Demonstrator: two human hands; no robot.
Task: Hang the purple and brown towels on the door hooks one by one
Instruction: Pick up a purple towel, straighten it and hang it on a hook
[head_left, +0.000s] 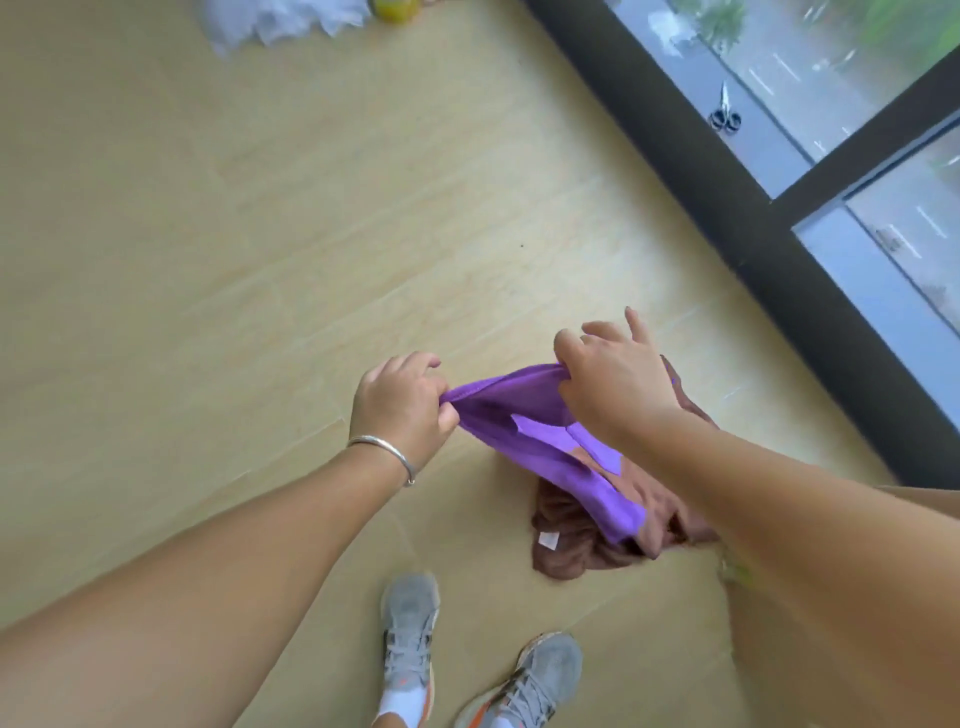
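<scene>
Head view. The floor (234, 234) is light wood-look plank, seen from above. A dark window frame (727, 218) runs diagonally along the upper right, with glass panes beyond it. Scissors (725, 111) lie on the sill behind the frame, blades pointing away from the viewer. At the top edge, a crumpled white material (280, 21) and a yellow object (397, 9) sit on the floor; both are cut off and cannot be identified further. Two grey shoes (410, 639) stand at the bottom centre.

The purple towel (550, 447) is held above the floor between both hands. Its upper edge is stretched roughly horizontally from hand to hand. From that edge the cloth hangs down and to the right, so its long axis runs from upper left to lower right, with the lower end over the brown towel (582, 540). The brown towel lies bunched on the floor, just right of the shoes, with a small white label showing on its left side.

The left hand (400, 405), wearing a silver bangle (384, 452) at the wrist, pinches the left end of the purple towel's upper edge with curled fingers. The right hand (613, 379) grips the right end between thumb and fingers; its outer fingers are raised clear of the cloth.
</scene>
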